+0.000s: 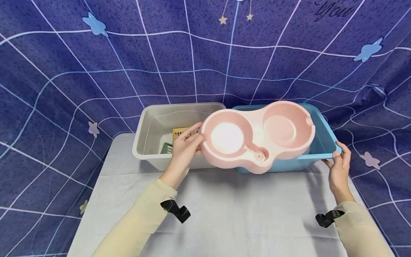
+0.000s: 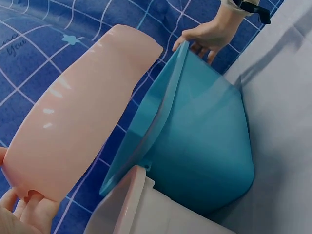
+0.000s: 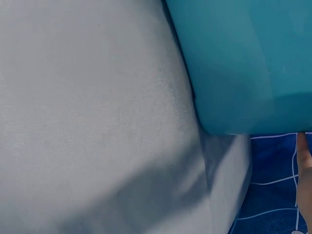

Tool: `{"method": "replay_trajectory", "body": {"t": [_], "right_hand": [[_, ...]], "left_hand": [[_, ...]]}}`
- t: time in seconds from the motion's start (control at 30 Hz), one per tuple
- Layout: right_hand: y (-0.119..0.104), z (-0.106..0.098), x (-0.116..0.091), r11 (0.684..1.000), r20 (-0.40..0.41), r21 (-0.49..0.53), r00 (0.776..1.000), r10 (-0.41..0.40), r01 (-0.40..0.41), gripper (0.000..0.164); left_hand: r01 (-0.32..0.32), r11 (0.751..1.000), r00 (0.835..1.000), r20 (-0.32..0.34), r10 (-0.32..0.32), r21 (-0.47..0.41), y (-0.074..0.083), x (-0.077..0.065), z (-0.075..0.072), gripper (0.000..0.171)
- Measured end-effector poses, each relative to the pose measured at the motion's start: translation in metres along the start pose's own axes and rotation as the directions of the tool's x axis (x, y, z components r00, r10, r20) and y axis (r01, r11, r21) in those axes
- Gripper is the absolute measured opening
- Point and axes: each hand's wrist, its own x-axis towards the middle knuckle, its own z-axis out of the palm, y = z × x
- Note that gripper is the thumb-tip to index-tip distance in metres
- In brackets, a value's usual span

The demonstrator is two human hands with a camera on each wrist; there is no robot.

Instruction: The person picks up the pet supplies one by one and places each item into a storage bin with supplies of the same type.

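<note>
A pink double pet bowl [image 1: 258, 130] with two round wells is held up over the bins in the head view. My left hand [image 1: 184, 151] grips its left end, the thumb on the upper rim and the fingers beneath. In the left wrist view the bowl's smooth side [image 2: 83, 112] faces the camera. The bowl's right part lies over the opening of a blue bin [image 1: 289, 165], hiding much of its inside. At that bin's front right corner, my right hand [image 1: 340, 171] holds the rim, thumb on top. Only one finger [image 3: 303, 156] shows in the right wrist view.
A grey bin [image 1: 160, 163] stands left of the blue one. Inside it are a yellow item [image 1: 179, 132] and a green item [image 1: 166, 147], both partly hidden. Both bins rest on a white-covered table [image 1: 244, 214], with a blue patterned curtain [image 1: 205, 53] behind.
</note>
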Motion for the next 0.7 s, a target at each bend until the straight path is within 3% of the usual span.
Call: {"method": "replay_trajectory", "body": {"t": [0.7], "right_hand": [[0.002, 0.0, 0.0, 0.999, -0.003, -0.038, 0.999, -0.038, 0.037, 0.039]], "left_hand": [[-0.042, 0.997, 0.999, 0.032, 0.044, -0.064, -0.003, 0.025, 0.04, 0.043]]}}
